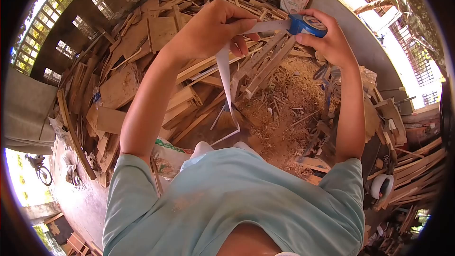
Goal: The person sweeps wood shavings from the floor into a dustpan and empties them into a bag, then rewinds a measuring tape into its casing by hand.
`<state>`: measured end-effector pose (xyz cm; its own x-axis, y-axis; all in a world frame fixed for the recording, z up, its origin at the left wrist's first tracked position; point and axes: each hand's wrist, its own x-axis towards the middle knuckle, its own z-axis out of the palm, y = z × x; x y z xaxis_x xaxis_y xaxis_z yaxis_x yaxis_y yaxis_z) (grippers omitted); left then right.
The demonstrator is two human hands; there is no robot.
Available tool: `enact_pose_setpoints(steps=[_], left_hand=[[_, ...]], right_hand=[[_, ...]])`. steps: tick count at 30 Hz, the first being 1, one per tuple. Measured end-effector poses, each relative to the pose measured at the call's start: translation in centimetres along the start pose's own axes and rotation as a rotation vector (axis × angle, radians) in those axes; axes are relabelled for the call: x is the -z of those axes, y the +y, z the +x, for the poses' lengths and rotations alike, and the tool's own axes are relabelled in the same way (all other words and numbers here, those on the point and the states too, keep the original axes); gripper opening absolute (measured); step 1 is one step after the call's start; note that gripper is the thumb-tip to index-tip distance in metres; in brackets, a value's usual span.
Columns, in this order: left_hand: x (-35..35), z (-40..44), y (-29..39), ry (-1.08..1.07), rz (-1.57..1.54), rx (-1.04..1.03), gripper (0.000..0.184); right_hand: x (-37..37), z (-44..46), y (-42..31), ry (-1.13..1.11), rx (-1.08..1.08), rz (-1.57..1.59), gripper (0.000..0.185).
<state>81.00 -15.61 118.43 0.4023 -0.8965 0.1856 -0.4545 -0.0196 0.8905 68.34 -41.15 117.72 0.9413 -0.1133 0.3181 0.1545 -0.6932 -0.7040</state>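
"Blue was the case of the tape measure [307, 25], wasn't it? Which hand had it?"

"The right hand [332, 38]. Its thumb pressed the near edge and its fingers bent over the far edge, open only as wide as the case between them."

"And the left hand [213, 31]?"

"It was to the left of the tape measure, with thumb and index finger pinching the pale blade [271, 26] that ran across from the case. The other fingers were loosely curled underneath, slightly apart from each other."

"Was there anything below that hand?"

"A pale strip [224, 73] hung there, lower than the tape measure and to its left, narrowing towards a sharp bend near the ground. I couldn't tell how it joined the blade, because the fingers hid that part."

"What lay around?"

"Scrap wood [163, 33] was heaped well to the left of the tape measure, and two long wooden pieces [270, 66] slanted just below it. Sawdust [298, 83] covered the ground under it, and a white and red sack [295, 0] stood beyond it, against the grey wall [339, 16]"
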Motion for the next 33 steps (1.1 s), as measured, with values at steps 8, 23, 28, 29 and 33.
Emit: enact_pose_setpoints(steps=[8,23,28,29,33], left_hand=[[-2.1,-1.9,-0.2,0.137,0.062,-0.114,0.03],[-5.5,-0.9,-1.7,0.333,-0.242,-0.274,0.048],[-7.6,-0.6,0.1,0.341,-0.31,-0.23,0.04],[-8.2,-0.4,0.2,0.349,-0.318,-0.225,0.04],[-10.2,0.9,-0.4,0.389,-0.293,-0.25,0.039]], right_hand=[[-1.0,-2.0,-2.7,0.18,0.184,-0.053,0.052],[-3.6,-2.5,-2.2,0.758,0.649,-0.13,0.068],[-6.3,-2.9,-2.0,0.969,0.56,0.168,0.054],[-6.9,-3.0,-1.7,0.976,0.48,0.331,0.052],[-9.4,-2.7,-2.3,1.058,0.248,0.871,0.041]])
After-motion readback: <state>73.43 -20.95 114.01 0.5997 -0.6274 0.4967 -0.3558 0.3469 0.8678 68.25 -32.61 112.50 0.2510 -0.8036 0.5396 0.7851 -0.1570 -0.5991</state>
